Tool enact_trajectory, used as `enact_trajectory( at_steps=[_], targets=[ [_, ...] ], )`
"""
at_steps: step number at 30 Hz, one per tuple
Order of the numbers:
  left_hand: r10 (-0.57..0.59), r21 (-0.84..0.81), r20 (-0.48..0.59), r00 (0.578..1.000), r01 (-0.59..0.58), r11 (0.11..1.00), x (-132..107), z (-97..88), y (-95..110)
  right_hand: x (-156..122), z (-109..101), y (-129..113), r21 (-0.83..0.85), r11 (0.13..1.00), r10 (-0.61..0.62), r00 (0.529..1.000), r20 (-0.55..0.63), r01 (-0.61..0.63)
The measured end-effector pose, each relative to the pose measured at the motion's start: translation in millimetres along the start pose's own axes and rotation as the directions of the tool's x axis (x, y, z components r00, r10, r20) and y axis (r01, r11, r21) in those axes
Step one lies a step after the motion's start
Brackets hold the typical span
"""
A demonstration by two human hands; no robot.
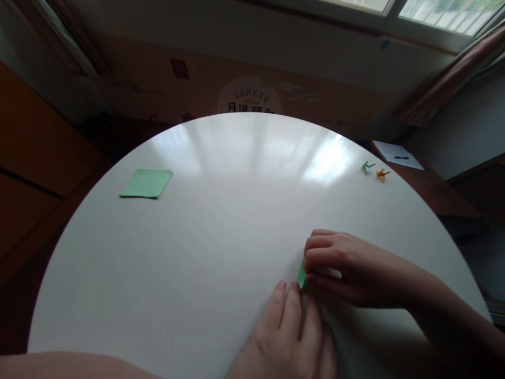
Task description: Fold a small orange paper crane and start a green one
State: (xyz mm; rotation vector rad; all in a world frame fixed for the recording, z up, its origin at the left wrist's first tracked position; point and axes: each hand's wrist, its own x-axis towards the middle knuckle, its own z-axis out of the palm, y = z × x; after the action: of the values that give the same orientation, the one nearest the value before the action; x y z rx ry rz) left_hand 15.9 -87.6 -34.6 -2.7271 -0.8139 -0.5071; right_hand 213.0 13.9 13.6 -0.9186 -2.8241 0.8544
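Observation:
A small folded strip of green paper point(301, 275) lies near the right front of the round white table. My right hand point(339, 266) is bent over the far end of the paper, with its fingers and thumb closed on it. My left hand point(290, 337) comes in from the bottom and holds the near end down with its fingertips. Only a short piece of the paper shows between the two hands. Its other parts are hidden under my fingers.
A stack of square green paper point(147, 183) lies at the table's left. Near the right edge are a green folded paper crane point(367, 167) and an orange one point(381, 174). Beyond that edge, a white sheet point(398, 153) with a dark pen rests on brown furniture.

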Motion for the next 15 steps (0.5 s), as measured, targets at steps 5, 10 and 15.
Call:
enact_trajectory(
  at_steps=[5, 10, 15],
  targets=[
    [0.017, -0.048, -0.028, 0.999, -0.018, 0.999, 3.5, -1.3, -2.6, -2.3, -0.8, 4.8, 0.033, 0.999, -0.004, 1.0, -0.001, 0.004],
    [0.024, -0.055, -0.053, 0.998, -0.027, 0.998, 6.3, -4.3, -6.8, -2.4, -0.7, 8.7, 0.052, 0.998, 0.019, 1.0, -0.018, -0.018],
    [0.016, 0.001, 0.005, 1.0, -0.017, 1.0, 2.4, -6.7, -5.3, -1.2, 1.2, 8.1, 0.02, 0.999, 0.027, 0.999, -0.02, -0.027]
  ],
)
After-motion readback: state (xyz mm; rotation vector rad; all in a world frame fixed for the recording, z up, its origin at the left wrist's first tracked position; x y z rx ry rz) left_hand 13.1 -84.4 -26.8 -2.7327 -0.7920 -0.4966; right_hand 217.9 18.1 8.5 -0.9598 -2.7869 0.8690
